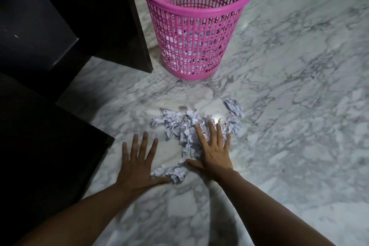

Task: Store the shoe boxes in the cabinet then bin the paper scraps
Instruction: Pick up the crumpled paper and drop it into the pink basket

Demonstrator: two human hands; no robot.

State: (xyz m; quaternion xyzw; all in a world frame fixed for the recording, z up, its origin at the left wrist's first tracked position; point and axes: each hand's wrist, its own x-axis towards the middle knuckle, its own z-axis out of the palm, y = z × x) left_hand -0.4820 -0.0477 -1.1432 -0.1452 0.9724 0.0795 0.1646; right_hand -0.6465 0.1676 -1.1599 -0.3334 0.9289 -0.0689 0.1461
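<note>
Two bare forearms reach in from the bottom edge toward a marble floor (299, 86), white with grey veining and a bright glare spot near the middle. Left hand (137, 163) lies palm down with fingers spread wide apart, holding nothing; its thumb touches a small crumpled scrap (172, 172) lying between the two hands. Right hand (214, 151) is also flat and splayed, fingers apart, pressing down on the near edge of a loose pile of paper scraps (185, 126). Nothing is gripped in either hand.

Crumpled white paper balls make up the pile, bunched together just beyond the fingertips, with one larger ball (234, 108) set slightly apart at the far right. Faint lines show on some of the paper, but no writing can be read.

Beyond the pile, well apart from it, stands a pink bin (196, 32), upright on the floor, its sides a lattice of slots. White shapes show through the lower slots, apparently paper already inside. No brand or label is visible on it.

Dark furniture fills the left side: a cabinet (40, 36) with a panel edge running down beside the bin, and a lower dark block (40, 156) nearer the camera, just left of the left hand. Its surfaces are too dim to make out any detail, and no shoe boxes can be seen from this angle.
</note>
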